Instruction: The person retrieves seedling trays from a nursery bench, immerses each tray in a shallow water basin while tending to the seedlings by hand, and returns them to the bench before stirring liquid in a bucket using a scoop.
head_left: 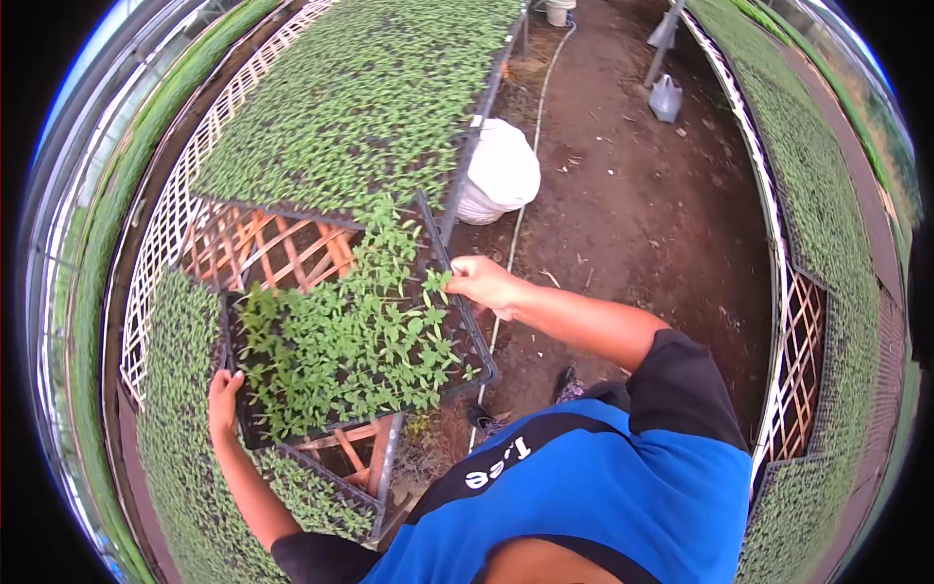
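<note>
A black seedling tray [464, 336] full of leafy green seedlings [341, 341] sits tilted across the lattice bench in front of me. My left hand [226, 391] grips its left rim, thumb on top and the other fingers partly hidden. Over the tray's right edge, my right hand [484, 283] is closed, thumb and fingertips pinched at a small seedling [437, 283]. Dark soil shows along the tray's right side, where plants stand sparser than in the middle.
More seedling trays [379, 88] cover the bench ahead, at left and across the aisle. Orange-brown lattice [272, 248] shows between trays. A white sack [501, 170] stands beside the bench. A pale hose [533, 165] runs along the dirt path [623, 214]. A plastic bag [665, 98] hangs near a post.
</note>
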The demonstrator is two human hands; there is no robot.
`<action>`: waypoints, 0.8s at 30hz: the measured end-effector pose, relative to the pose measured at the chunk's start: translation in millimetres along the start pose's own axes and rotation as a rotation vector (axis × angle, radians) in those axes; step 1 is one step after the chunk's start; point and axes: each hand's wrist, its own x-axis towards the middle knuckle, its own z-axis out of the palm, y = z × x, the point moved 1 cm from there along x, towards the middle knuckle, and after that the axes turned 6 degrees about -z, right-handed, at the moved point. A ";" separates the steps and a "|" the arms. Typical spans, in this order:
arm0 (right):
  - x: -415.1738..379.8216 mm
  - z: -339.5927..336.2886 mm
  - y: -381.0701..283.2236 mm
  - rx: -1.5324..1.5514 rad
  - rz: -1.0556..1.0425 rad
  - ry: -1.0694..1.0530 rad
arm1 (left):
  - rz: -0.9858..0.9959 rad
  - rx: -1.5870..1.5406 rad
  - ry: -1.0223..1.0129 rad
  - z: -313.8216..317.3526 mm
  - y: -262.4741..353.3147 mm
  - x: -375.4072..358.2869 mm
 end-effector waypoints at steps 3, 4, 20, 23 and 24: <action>-21.3 -97.4 -5.9 0.043 -0.090 0.083 | -0.026 -0.242 -0.039 53.9 73.8 -58.4; -17.5 -140.7 11.6 -0.013 -0.184 0.106 | -0.025 -0.266 -0.035 84.3 99.6 -78.1; -137.5 -557.4 47.3 -0.804 0.148 1.078 | 0.105 -0.379 -0.607 691.3 264.2 51.0; -133.2 -629.7 39.5 -0.818 0.099 1.215 | 0.025 -0.390 -0.706 782.9 312.9 101.0; -126.5 -651.8 32.2 -0.809 0.085 1.268 | -0.014 -0.462 -0.755 812.5 333.5 120.7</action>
